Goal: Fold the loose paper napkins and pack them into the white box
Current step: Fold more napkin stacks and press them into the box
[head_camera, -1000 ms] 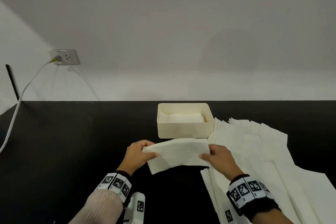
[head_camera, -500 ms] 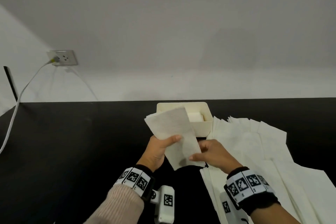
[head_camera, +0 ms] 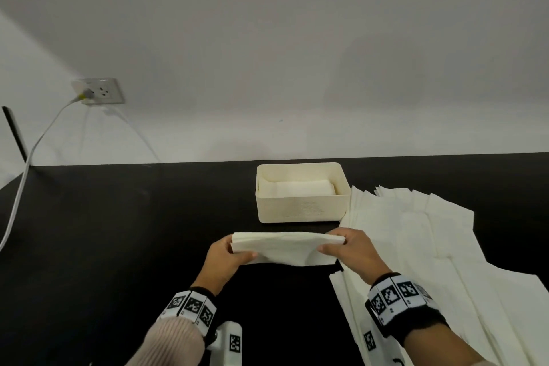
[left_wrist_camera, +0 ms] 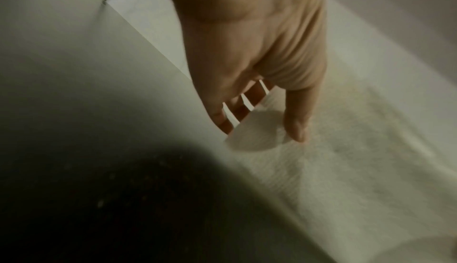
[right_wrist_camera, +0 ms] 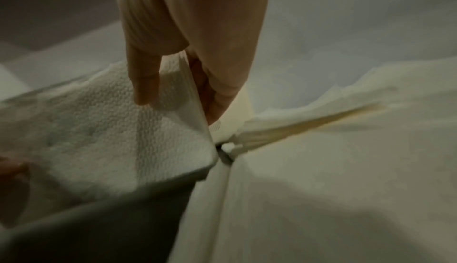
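here, your left hand [head_camera: 223, 258] and right hand [head_camera: 353, 255] each pinch one end of a folded napkin [head_camera: 285, 248] held level above the black tabletop [head_camera: 118, 232], just in front of the white box [head_camera: 300, 205] near its far edge; loose napkins [head_camera: 445, 246] lie right.

The napkin [right_wrist_camera: 103, 130] is soft embossed paper; the white box [head_camera: 300, 208] looks like matt ribbed plastic; the tabletop [head_camera: 118, 232] is matt black.

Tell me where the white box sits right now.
In the head view the white box stands on the black table near the wall, right of centre, just beyond the folded napkin, its right side touching the loose napkins.
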`<state>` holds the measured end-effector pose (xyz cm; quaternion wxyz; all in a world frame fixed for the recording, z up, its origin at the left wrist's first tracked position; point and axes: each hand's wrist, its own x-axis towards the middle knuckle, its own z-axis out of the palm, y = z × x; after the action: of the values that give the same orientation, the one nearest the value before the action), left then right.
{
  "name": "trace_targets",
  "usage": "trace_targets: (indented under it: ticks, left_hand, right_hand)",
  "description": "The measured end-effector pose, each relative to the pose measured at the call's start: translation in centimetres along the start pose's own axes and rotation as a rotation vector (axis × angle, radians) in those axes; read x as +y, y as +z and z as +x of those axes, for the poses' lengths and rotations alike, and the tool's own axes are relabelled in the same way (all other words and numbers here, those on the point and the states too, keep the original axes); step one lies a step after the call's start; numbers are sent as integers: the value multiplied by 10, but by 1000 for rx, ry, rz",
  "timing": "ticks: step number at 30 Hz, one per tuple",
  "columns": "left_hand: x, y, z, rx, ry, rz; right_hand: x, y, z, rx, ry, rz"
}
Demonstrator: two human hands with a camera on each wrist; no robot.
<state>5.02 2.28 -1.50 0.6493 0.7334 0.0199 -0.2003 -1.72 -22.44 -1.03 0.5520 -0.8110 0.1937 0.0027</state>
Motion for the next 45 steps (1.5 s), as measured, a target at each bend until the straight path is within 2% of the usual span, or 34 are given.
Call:
trace_targets:
  ticks: [4, 10, 13, 18, 24, 29, 33, 40, 45]
  left_hand:
    - [-9, 8, 5, 3, -13, 74]
    - [4, 12, 7, 40, -59, -77]
    - [4, 7, 8, -7, -22, -15]
    - [-5, 11, 10, 9, -79, 24]
    - [-1, 5, 15, -29, -22, -15]
    - [-7, 1, 21, -89, -84, 107]
    - [6, -3, 27, -119, 15, 89]
    - [74, -2, 58, 37, 198, 151]
    - [116, 23, 91, 209, 263, 247]
  right_hand:
    - [11, 12, 5, -30, 63, -13]
    - [7, 10, 11, 12, 86, 65]
    - [10, 10, 12, 2, 121, 87]
    - [18, 19, 11, 13, 213, 46]
    - [23, 21, 20, 79, 208, 40]
    - [17, 24, 9, 61, 226, -27]
    - [0, 15, 12, 89, 150, -20]
    - [-63, -16, 47, 242, 24, 58]
    - [-96, -39, 103, 334, -3, -104]
